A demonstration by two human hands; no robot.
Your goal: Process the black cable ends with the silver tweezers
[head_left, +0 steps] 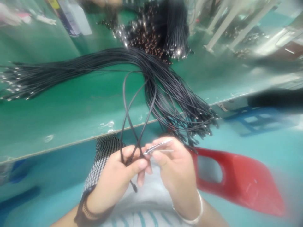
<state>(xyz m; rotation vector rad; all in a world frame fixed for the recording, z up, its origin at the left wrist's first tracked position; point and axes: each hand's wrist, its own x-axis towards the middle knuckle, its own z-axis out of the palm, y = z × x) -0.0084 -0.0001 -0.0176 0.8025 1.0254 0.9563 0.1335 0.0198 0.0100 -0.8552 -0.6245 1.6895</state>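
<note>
My left hand point(117, 176) is closed around thin black cord point(127, 111), pinching it between thumb and fingers. Crossing loops of the cord rise above that hand, and one dark tip hangs below the thumb. In my right hand point(178, 168) is a shiny silver nail clipper point(157, 147), its jaws touching or very near the cord at the left fingertips. Just beyond both hands, a thick bundle of black cords point(161, 75) lies across the green table and droops over its front edge; small metal ends show at both sides.
More black cords point(178, 28) with metal and copper-coloured ends are heaped at the back of the green table point(78, 110). A white bottle point(78, 19) stands at back left. A red plastic stool point(241, 179) is at my right, with a blue stool point(258, 119) beyond.
</note>
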